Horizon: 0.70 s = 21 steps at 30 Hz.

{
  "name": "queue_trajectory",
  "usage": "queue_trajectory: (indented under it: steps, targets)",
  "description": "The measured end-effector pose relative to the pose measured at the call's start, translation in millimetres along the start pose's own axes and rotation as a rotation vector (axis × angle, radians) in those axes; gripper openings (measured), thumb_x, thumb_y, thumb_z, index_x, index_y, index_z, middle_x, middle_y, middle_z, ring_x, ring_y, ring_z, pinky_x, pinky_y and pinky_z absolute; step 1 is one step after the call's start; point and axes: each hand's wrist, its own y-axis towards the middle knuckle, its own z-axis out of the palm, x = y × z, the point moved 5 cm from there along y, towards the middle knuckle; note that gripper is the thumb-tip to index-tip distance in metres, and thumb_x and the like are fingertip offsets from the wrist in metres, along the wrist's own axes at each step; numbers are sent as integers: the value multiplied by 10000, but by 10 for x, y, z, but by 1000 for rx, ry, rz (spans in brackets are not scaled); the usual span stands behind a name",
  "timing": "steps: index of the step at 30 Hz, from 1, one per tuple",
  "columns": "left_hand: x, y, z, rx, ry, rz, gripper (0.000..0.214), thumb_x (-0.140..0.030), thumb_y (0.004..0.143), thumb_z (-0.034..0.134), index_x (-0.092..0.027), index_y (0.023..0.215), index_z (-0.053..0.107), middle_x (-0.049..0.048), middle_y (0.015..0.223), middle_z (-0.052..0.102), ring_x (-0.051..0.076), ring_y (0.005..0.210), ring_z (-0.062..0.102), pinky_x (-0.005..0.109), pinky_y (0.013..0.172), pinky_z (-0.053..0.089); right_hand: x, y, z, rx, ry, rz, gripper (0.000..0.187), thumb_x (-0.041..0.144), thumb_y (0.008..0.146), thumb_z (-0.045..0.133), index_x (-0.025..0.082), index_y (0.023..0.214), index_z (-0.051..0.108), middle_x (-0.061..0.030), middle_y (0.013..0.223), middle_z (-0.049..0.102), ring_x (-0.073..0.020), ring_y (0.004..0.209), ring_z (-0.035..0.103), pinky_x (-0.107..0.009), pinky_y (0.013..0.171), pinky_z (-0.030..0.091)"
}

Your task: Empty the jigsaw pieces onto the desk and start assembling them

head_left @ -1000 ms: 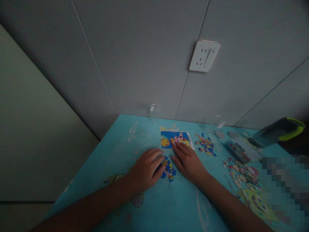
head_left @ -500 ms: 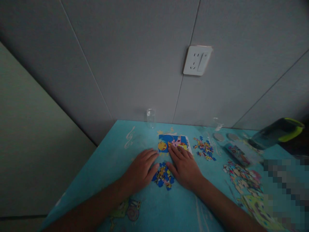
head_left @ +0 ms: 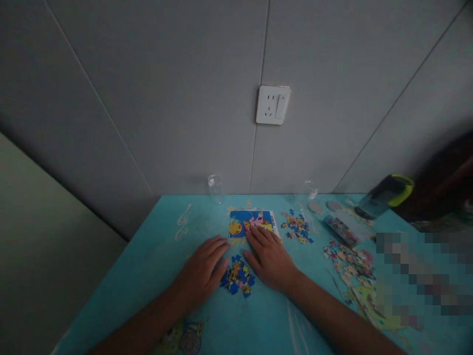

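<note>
My left hand (head_left: pixel 203 268) lies flat on the turquoise table (head_left: pixel 158 276), fingers stretched out, just left of a small pile of blue and yellow puzzle pieces (head_left: pixel 237 276). My right hand (head_left: pixel 268 256) lies flat on the other side of that pile, fingers apart. Its fingertips touch the near edge of a partly built cartoon puzzle card (head_left: pixel 251 222). Neither hand holds anything.
More loose pieces lie in a cluster (head_left: pixel 296 227) right of the card and a larger heap (head_left: pixel 349 259) further right. A small printed box (head_left: pixel 340 230), two round lids (head_left: pixel 316 207), two clear glass jars (head_left: pixel 215 187) and a green-lidded container (head_left: pixel 386 195) stand near the grey wall.
Both hands stay flat around the pile and have spread slightly apart, showing more of the pieces. The camera has swung, shifting the whole scene left and down in view.
</note>
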Motion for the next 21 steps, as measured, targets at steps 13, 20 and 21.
queue_trajectory:
  steps: [13,20,21]
  targets:
    - [30,-2,30,26,24,18,413,-339,1034,435,-221,1419,526,71,1480,528,264,1411,445,528,1187,401,-43,40,-18,8,37,-22,576,491,1031,418,219,1538,415,-83,1622,360,-275,1509,299,-509,1236,252]
    - [25,-3,37,28,28,25,418,-337,1038,422,-218,1428,513,77,1489,515,266,1422,425,531,1190,392,-11,15,-54,-22,29,-36,562,457,1027,447,214,1533,424,-89,1624,356,-287,1515,283,-524,1239,244]
    - [22,-2,37,33,29,27,418,-338,1038,421,-216,1428,513,79,1489,514,266,1424,423,529,1190,391,-8,15,-58,-25,28,-37,559,456,1026,450,214,1529,431,-90,1626,351,-288,1516,280,-524,1241,237]
